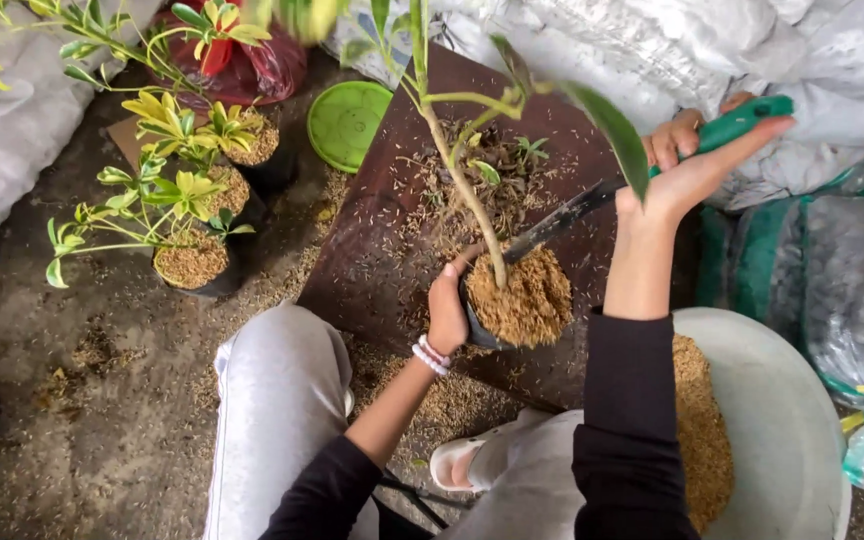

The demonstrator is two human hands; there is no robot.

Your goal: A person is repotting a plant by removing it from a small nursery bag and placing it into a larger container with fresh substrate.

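Near the grey-trousered knees [282, 400], the left hand [447, 310] grips the husk-filled black pot [517, 305] on the brown worktop [372, 250] while the right hand [692, 165], closed on a green-handled blade [592, 200], apparently tamps beside the stem [467, 190].

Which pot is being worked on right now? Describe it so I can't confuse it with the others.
Find the brown board in the middle. On its near edge sits a black pot heaped with husk, steadied by the left hand. Unlike the three pots on the ground at left, it has one tall bare stem and a blade at its base.
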